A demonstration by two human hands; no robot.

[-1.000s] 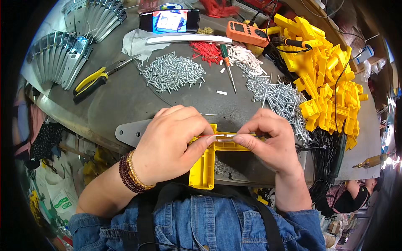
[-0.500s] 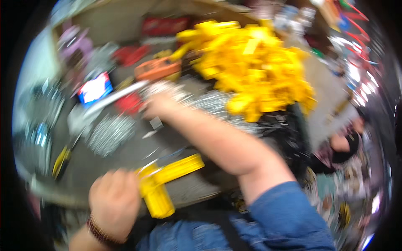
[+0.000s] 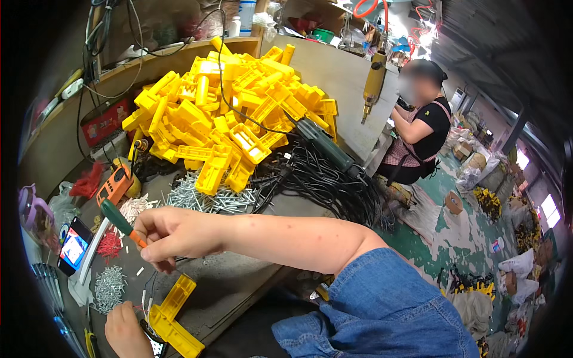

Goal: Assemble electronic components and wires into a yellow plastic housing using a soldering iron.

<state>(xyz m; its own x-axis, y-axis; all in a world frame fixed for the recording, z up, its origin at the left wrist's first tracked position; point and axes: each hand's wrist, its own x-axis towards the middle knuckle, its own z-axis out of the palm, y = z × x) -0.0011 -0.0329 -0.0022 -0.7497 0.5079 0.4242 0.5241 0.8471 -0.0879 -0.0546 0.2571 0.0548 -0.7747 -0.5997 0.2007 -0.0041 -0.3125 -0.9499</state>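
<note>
While the right hand (image 3: 173,235) closes around a green-handled screwdriver (image 3: 122,222), the left hand (image 3: 124,330) steadies a yellow plastic bracket (image 3: 173,316) at the near edge of the workbench (image 3: 233,280).

Seen from the head camera, the right hand's fingers are curled shut on the screwdriver's orange neck, with the green handle sticking out to the upper left, above the benchtop. The left hand lies against the L-shaped bracket's left end at the bench's near edge; whether its fingers wrap the piece or only press on it cannot be told. A big heap of yellow plastic parts (image 3: 230,113) fills the far side of the bench, with loose screws (image 3: 209,200) spread just in front of it and a bundle of black cables (image 3: 322,182) toward the right edge. An orange tape measure (image 3: 114,185) and a lit phone (image 3: 74,246) lie near the left edge. Another person (image 3: 418,125) sits beyond the bench's far right corner.
</note>
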